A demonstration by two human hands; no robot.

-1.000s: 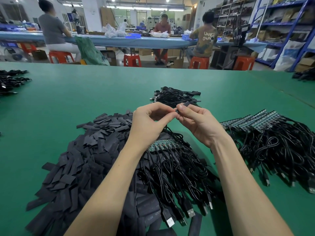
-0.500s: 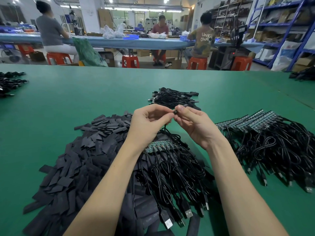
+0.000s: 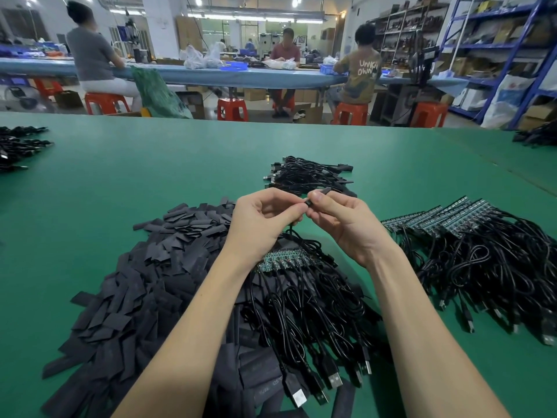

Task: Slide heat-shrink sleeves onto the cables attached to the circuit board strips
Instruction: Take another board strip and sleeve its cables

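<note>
My left hand point(image 3: 265, 221) and my right hand point(image 3: 343, 221) meet fingertip to fingertip above the green table. The right hand pinches a small black heat-shrink sleeve point(image 3: 322, 193). The left hand pinches the end of a black cable point(image 3: 294, 233) that runs down to a green circuit board strip point(image 3: 283, 260) lying under my wrists. Many black USB cables point(image 3: 301, 321) fan out from that strip toward me. A large heap of flat black sleeves point(image 3: 144, 285) lies to the left.
More board strips with cables point(image 3: 458, 236) are stacked at the right. A bundle of black cables point(image 3: 304, 175) lies just beyond my hands, and another cable pile point(image 3: 18, 146) at the far left edge. People sit at a blue bench behind the table.
My hands have drawn slightly closer together, and the sleeve in the right hand now shows shorter beyond the fingertips. The piles have not moved.
</note>
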